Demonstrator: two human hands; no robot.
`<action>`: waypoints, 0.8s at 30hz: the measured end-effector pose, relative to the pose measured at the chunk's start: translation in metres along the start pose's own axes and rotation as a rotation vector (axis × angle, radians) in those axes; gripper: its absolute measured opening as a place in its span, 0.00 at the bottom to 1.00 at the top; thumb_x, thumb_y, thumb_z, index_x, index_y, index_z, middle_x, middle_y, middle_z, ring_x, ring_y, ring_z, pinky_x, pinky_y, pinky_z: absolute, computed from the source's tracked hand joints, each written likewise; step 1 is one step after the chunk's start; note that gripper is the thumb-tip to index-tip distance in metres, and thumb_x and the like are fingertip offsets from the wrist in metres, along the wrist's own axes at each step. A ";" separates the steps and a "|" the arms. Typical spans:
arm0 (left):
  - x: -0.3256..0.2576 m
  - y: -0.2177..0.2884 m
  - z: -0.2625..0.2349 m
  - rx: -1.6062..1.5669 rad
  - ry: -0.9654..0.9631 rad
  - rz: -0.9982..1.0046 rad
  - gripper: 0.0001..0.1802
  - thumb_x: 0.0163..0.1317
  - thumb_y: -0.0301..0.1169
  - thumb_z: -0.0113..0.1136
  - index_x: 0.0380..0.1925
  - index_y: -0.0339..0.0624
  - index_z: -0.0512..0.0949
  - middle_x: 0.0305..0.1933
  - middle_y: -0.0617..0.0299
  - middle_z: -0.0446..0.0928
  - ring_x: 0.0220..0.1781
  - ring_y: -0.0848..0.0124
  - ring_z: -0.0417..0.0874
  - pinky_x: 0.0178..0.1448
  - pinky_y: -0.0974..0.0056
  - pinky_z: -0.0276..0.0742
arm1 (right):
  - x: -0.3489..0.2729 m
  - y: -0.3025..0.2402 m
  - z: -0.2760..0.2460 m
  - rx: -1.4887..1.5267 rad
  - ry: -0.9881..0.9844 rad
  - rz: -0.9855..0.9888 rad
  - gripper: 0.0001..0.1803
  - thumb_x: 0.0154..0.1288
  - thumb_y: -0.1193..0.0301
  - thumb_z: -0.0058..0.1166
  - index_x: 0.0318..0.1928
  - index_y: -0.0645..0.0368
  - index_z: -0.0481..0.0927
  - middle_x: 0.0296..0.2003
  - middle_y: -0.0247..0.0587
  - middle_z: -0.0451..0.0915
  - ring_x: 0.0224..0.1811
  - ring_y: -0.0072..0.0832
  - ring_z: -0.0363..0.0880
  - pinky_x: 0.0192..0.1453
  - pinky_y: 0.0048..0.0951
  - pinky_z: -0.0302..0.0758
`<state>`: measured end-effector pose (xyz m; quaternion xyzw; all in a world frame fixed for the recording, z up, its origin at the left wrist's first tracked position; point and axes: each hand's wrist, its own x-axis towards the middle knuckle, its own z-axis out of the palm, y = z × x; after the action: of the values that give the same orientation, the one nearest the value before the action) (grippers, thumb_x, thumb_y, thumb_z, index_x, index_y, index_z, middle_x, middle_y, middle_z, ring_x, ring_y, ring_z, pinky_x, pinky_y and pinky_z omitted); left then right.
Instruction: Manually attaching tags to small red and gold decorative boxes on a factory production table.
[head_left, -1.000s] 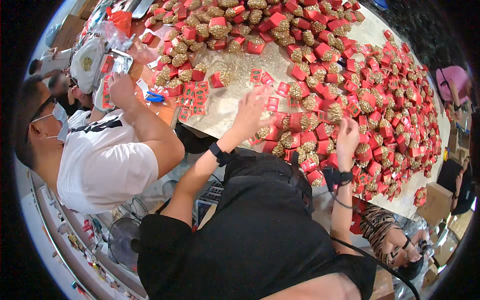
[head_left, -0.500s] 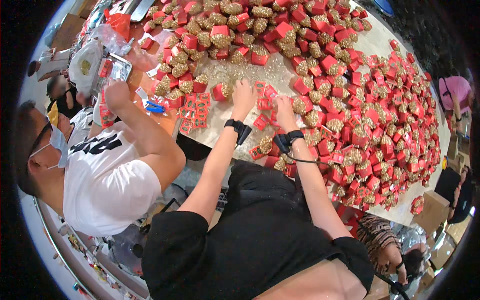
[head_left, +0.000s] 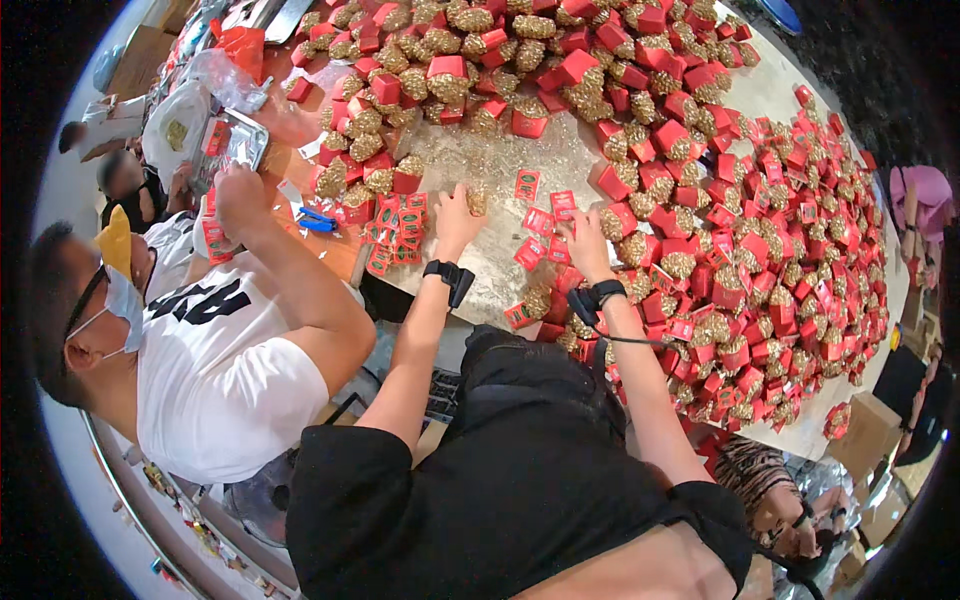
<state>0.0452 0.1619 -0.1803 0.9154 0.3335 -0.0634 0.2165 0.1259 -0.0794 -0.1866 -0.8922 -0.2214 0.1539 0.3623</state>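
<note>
My left hand [head_left: 458,222] is closed around a gold-and-red ornament, whose rough gold part [head_left: 478,204] shows beside the fingers; its base is hidden. To the right, my right hand [head_left: 590,246] bends its fingers down beside small red printed cards [head_left: 538,221]. Whatever those fingers pinch is hidden. A single red card [head_left: 526,185] lies slightly apart, beyond the others. Left of my left hand is a cluster of similar red cards [head_left: 398,228], some overlapping, with green ovals on them.
A large heap of gold-and-red ornaments [head_left: 740,260] covers the table [head_left: 540,160] at the right and far side. At left, a masked co-worker in a white shirt [head_left: 235,380] holds red cards. Blue-handled pliers [head_left: 317,219] lie nearby. Boxes [head_left: 865,435] stand at right.
My left hand has moved left and nearer, onto the ornament that lay beside it. My right hand has shifted right and nearer. The whole view has shifted slightly.
</note>
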 end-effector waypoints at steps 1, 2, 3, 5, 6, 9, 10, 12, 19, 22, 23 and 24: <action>-0.006 -0.001 0.003 0.002 0.000 0.002 0.40 0.36 0.37 0.70 0.54 0.51 0.65 0.49 0.43 0.67 0.50 0.43 0.69 0.50 0.50 0.71 | 0.000 -0.003 -0.001 -0.009 -0.037 -0.028 0.13 0.59 0.68 0.52 0.42 0.58 0.69 0.37 0.49 0.69 0.40 0.47 0.74 0.41 0.43 0.72; -0.014 0.009 0.002 -0.076 -0.015 -0.007 0.40 0.36 0.38 0.70 0.53 0.49 0.65 0.47 0.42 0.68 0.49 0.43 0.70 0.50 0.50 0.71 | 0.001 0.001 -0.001 -0.119 -0.081 -0.086 0.12 0.60 0.69 0.49 0.44 0.57 0.69 0.38 0.49 0.69 0.39 0.47 0.74 0.40 0.43 0.73; -0.022 0.014 0.002 -0.154 -0.025 -0.024 0.40 0.35 0.39 0.70 0.53 0.47 0.65 0.45 0.40 0.69 0.48 0.44 0.71 0.50 0.51 0.71 | 0.002 0.003 0.002 -0.118 -0.073 -0.084 0.12 0.60 0.69 0.49 0.44 0.57 0.69 0.38 0.49 0.69 0.39 0.47 0.74 0.40 0.43 0.73; -0.038 0.017 0.002 -0.199 -0.009 0.046 0.41 0.35 0.39 0.70 0.53 0.44 0.65 0.43 0.40 0.70 0.47 0.44 0.72 0.50 0.51 0.71 | 0.004 0.006 0.011 -0.219 -0.100 -0.055 0.12 0.61 0.69 0.47 0.45 0.56 0.69 0.40 0.50 0.69 0.39 0.46 0.74 0.40 0.43 0.73; -0.046 0.018 0.003 -0.245 0.005 0.110 0.41 0.35 0.39 0.69 0.53 0.41 0.65 0.42 0.39 0.72 0.46 0.45 0.72 0.50 0.52 0.71 | 0.004 0.008 0.015 -0.227 -0.086 -0.065 0.09 0.62 0.70 0.44 0.42 0.57 0.70 0.38 0.51 0.71 0.38 0.46 0.75 0.39 0.42 0.74; -0.064 0.022 0.003 -0.278 -0.032 0.186 0.41 0.34 0.40 0.71 0.51 0.37 0.65 0.40 0.40 0.73 0.44 0.46 0.73 0.50 0.53 0.71 | 0.004 0.011 0.020 -0.189 -0.019 -0.148 0.08 0.57 0.73 0.50 0.38 0.60 0.69 0.34 0.50 0.70 0.38 0.48 0.72 0.40 0.42 0.71; -0.069 0.024 0.002 -0.295 -0.063 0.189 0.41 0.34 0.42 0.72 0.49 0.36 0.66 0.39 0.42 0.74 0.45 0.47 0.73 0.50 0.53 0.71 | 0.003 0.012 0.020 -0.189 -0.015 -0.151 0.08 0.57 0.73 0.50 0.38 0.60 0.69 0.34 0.50 0.70 0.38 0.48 0.72 0.40 0.42 0.71; -0.082 0.033 -0.008 -0.375 -0.075 0.200 0.41 0.34 0.42 0.72 0.49 0.36 0.66 0.40 0.43 0.74 0.46 0.48 0.73 0.50 0.54 0.71 | 0.000 0.007 0.016 -0.139 0.116 -0.150 0.08 0.59 0.72 0.51 0.36 0.62 0.70 0.33 0.49 0.73 0.36 0.42 0.74 0.38 0.38 0.72; -0.107 0.057 -0.032 -0.469 -0.111 0.325 0.39 0.37 0.39 0.71 0.51 0.42 0.66 0.41 0.45 0.73 0.47 0.50 0.73 0.51 0.55 0.70 | -0.033 -0.009 -0.020 1.526 -0.130 0.578 0.10 0.65 0.72 0.46 0.43 0.66 0.74 0.36 0.43 0.78 0.35 0.28 0.77 0.35 0.25 0.76; -0.122 0.081 -0.053 -0.458 -0.118 0.398 0.39 0.36 0.39 0.70 0.52 0.44 0.66 0.41 0.46 0.70 0.46 0.51 0.71 0.51 0.56 0.69 | -0.053 -0.024 -0.044 1.822 -0.099 0.652 0.10 0.65 0.76 0.45 0.46 0.66 0.73 0.40 0.41 0.77 0.39 0.26 0.78 0.43 0.22 0.78; -0.127 0.088 -0.060 -0.437 -0.114 0.427 0.39 0.36 0.38 0.70 0.52 0.45 0.66 0.41 0.46 0.69 0.46 0.51 0.70 0.52 0.57 0.69 | -0.059 -0.031 -0.050 1.805 -0.024 0.657 0.10 0.65 0.77 0.46 0.46 0.67 0.72 0.41 0.42 0.77 0.40 0.26 0.78 0.45 0.22 0.78; -0.131 0.093 -0.065 -0.472 -0.098 0.453 0.39 0.35 0.36 0.70 0.52 0.45 0.67 0.42 0.48 0.64 0.45 0.53 0.69 0.52 0.58 0.69 | -0.067 -0.033 -0.056 1.766 0.014 0.552 0.12 0.65 0.77 0.47 0.48 0.66 0.72 0.42 0.41 0.76 0.42 0.27 0.78 0.46 0.24 0.78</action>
<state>0.0017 0.0503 -0.0548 0.8867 0.1160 0.0216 0.4470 0.0838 -0.1238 -0.1167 -0.3143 0.1987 0.3423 0.8629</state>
